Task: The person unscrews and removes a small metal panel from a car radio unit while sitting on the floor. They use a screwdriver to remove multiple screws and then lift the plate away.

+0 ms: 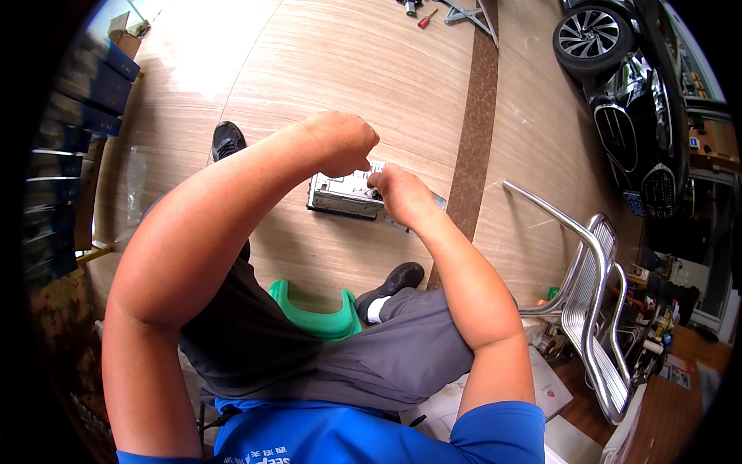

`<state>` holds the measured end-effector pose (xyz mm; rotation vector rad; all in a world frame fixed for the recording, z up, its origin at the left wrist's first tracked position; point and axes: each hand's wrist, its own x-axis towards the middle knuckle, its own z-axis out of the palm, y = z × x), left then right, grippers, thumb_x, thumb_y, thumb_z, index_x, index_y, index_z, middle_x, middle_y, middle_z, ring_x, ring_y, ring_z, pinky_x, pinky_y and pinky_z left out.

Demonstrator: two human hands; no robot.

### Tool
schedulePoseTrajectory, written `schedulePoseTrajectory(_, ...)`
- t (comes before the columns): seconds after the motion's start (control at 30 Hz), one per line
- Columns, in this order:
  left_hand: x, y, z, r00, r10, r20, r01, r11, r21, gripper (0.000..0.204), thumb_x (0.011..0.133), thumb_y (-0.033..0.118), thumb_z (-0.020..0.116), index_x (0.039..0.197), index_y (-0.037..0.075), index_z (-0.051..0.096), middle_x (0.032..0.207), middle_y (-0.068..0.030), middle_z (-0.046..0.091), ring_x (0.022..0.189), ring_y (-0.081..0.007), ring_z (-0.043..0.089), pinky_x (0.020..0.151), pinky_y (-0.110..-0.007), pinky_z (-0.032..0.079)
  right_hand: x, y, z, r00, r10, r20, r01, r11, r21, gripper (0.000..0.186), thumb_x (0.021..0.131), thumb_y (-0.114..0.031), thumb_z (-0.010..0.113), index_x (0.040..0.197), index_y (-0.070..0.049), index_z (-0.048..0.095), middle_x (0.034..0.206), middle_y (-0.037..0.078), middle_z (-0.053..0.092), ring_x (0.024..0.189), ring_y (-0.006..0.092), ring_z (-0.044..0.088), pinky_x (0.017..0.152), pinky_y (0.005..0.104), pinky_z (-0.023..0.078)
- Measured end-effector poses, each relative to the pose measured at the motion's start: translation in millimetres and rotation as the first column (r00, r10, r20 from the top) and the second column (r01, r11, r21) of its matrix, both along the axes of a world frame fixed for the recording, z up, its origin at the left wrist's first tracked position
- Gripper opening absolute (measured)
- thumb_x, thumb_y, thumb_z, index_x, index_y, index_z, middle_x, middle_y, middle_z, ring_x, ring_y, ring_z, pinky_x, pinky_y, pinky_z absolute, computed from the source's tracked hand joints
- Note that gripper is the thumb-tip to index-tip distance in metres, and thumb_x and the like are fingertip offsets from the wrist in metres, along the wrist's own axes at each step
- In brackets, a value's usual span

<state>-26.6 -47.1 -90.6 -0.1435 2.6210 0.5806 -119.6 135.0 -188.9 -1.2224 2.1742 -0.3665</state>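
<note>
A silvery metal box-shaped unit with a dark front edge (pixel 340 203), like a car stereo, lies on the floor between my feet. Over its far side my left hand (pixel 344 143) is closed, knuckles up; its fingertips point down toward the unit, and whatever they grip is hidden. My right hand (pixel 403 195) is closed at the unit's right side, thumb and fingers drawn together near small dark parts on its top. What it pinches is too small to make out. A flat grey piece (pixel 439 202) shows partly behind my right hand.
A green plastic stool (pixel 317 319) stands between my legs. To the right are a steel-tube chair (pixel 591 309) and black car parts with a wheel (pixel 592 35). A red-handled screwdriver (pixel 427 18) lies far off beside a metal stand (pixel 468 14). Blue boxes (pixel 104 85) fill shelves at left.
</note>
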Motion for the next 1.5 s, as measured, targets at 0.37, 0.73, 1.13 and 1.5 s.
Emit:
schedulePoseTrajectory(0.37,0,0,-4,1.000,-0.014,-0.023,0.014,1.000,0.006,0.033,0.090,0.030,0.070,0.106,0.002,0.066,0.098,-0.0194,0.071,0.102,-0.0369,0.066,0.087,-0.046,0.052,3,-4,12,0.976,0.112,-0.187,-0.098,0.992,0.082,0.017,0.093,-0.017,0.057,0.095,-0.001,0.063,0.099,0.023,0.067,0.100,0.0412,0.063,0.083,0.0499,0.049)
schedulePoseTrajectory(0.73,-1,1,-4,1.000,-0.024,-0.012,0.024,1.000,-0.004,0.034,0.090,0.031,0.069,0.108,0.002,0.066,0.099,-0.0186,0.071,0.102,-0.0365,0.066,0.087,-0.046,0.052,-2,-3,-1,0.981,0.089,-0.170,-0.088,0.996,0.011,0.020,0.096,-0.022,0.057,0.095,-0.002,0.062,0.096,0.023,0.068,0.096,0.0422,0.064,0.082,0.0501,0.051)
schedulePoseTrajectory(1.13,-2,2,-4,1.000,-0.015,0.014,0.015,1.000,-0.006,0.033,0.090,0.030,0.069,0.109,0.003,0.066,0.101,-0.0184,0.071,0.104,-0.0360,0.065,0.088,-0.046,0.052,-3,-6,-3,0.990,0.010,-0.143,-0.011,1.000,-0.011,0.020,0.094,-0.022,0.063,0.095,-0.003,0.069,0.090,0.022,0.070,0.091,0.0415,0.066,0.080,0.0474,0.053)
schedulePoseTrajectory(1.5,-3,3,-6,0.999,-0.022,0.032,0.023,1.000,-0.011,0.038,0.091,0.030,0.069,0.117,0.002,0.065,0.105,-0.0198,0.070,0.107,-0.0364,0.065,0.091,-0.045,0.051,-13,-11,6,0.998,0.065,-0.014,-0.062,0.986,0.156,0.021,0.095,-0.018,0.059,0.107,-0.005,0.071,0.098,0.024,0.069,0.097,0.0387,0.066,0.084,0.0457,0.052)
